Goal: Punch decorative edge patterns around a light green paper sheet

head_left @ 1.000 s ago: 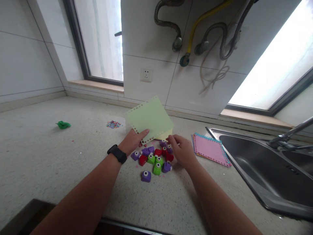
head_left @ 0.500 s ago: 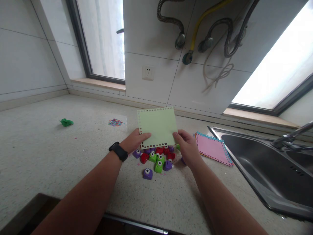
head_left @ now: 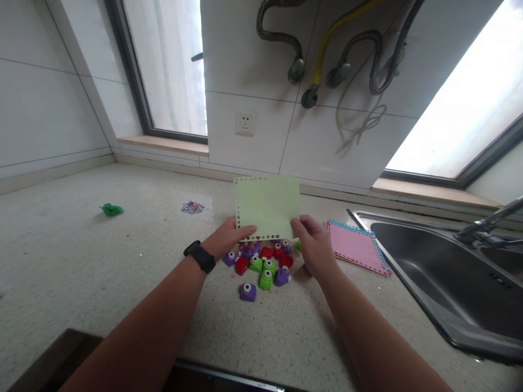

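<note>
I hold a light green paper sheet (head_left: 267,206) with a border of small punched shapes upright above the counter. My left hand (head_left: 227,240), with a black watch on the wrist, pinches its lower left corner. My right hand (head_left: 312,244) pinches its lower right corner. Below the sheet lies a cluster of small purple, red and green craft punches (head_left: 263,265); one purple punch (head_left: 247,292) sits apart, nearer to me.
A stack of pink and blue-edged paper sheets (head_left: 355,247) lies to the right, beside a steel sink (head_left: 445,283) with a faucet (head_left: 486,226). A pile of paper confetti (head_left: 193,207) and a green scrap (head_left: 111,209) lie to the left. A wall outlet (head_left: 244,124) and hoses are behind.
The green sheet was tilted in my left hand alone while my right hand was at the punches. My right hand has come up and taken the sheet's right corner; the sheet is now squared and upright.
</note>
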Available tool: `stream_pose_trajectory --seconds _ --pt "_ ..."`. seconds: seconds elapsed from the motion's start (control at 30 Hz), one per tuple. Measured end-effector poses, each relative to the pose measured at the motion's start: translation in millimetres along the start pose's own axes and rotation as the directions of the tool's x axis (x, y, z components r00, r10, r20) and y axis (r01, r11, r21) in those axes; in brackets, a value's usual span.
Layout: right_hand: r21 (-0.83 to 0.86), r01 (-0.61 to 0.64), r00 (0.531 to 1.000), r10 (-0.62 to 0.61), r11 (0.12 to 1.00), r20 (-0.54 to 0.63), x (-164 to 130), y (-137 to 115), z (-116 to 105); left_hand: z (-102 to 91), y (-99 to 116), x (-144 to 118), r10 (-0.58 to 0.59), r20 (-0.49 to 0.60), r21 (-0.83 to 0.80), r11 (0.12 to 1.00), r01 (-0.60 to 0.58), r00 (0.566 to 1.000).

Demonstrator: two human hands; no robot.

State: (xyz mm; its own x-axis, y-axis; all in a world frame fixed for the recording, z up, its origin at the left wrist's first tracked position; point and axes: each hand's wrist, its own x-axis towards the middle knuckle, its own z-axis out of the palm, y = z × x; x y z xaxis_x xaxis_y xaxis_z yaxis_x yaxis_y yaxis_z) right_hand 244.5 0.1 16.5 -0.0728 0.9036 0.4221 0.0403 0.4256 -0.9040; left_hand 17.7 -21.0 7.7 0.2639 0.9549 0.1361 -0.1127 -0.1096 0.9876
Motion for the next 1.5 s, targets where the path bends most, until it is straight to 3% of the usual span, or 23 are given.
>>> stream_pose_trajectory --seconds 0.2,0.37,0.5,0.6,0.7,0.83,0.9,1.23,1.5 --pt "-0.106 0.021 0.999 -0.016 0.994 0.046 2.4 -3.5 -0.6 -2.1 -2.0 5.6 0.065 -0.159 -0.179 0.979 -0.094 0.985" --pt "-0.289 0.011 0.999 0.004 0.957 0.050 6.7 6.0 -5.4 -7.3 -1.3 10.7 0.127 -0.371 -0.279 0.930 -0.241 0.920" --pt "-0.665 0.164 0.985 -0.085 0.729 0.150 8.6 14.5 -9.0 -10.3 -0.7 12.8 0.120 -0.466 -0.304 0.909 -0.285 0.877" --pt "-0.768 0.284 0.956 -0.112 0.574 0.270 7.4 11.8 -7.1 -11.1 -0.8 13.3 0.124 -0.492 -0.316 0.897 -0.310 0.862" --pt "-0.752 0.407 0.904 -0.114 0.518 0.412 2.4 2.3 0.7 -10.6 -1.0 13.6 0.139 -0.496 -0.330 0.883 -0.334 0.857" --pt "-0.617 0.592 0.756 -0.092 0.519 0.648 -7.9 -9.1 16.0 -10.0 -2.2 14.4 0.137 -0.491 -0.330 0.885 -0.329 0.861" --pt "-0.589 0.616 0.719 -0.070 0.523 0.691 -11.1 -10.8 21.8 -10.1 -2.6 14.8 0.139 -0.485 -0.332 0.885 -0.328 0.864" --pt "-0.665 0.533 0.780 0.001 0.523 0.626 -8.7 1.5 21.5 -8.9 -0.3 14.0 0.117 -0.482 -0.351 0.882 -0.313 0.868" --pt "-0.691 0.495 0.827 -0.040 0.527 0.561 -6.1 1.9 23.4 -9.5 -1.9 13.9 0.132 -0.465 -0.319 0.898 -0.305 0.876"
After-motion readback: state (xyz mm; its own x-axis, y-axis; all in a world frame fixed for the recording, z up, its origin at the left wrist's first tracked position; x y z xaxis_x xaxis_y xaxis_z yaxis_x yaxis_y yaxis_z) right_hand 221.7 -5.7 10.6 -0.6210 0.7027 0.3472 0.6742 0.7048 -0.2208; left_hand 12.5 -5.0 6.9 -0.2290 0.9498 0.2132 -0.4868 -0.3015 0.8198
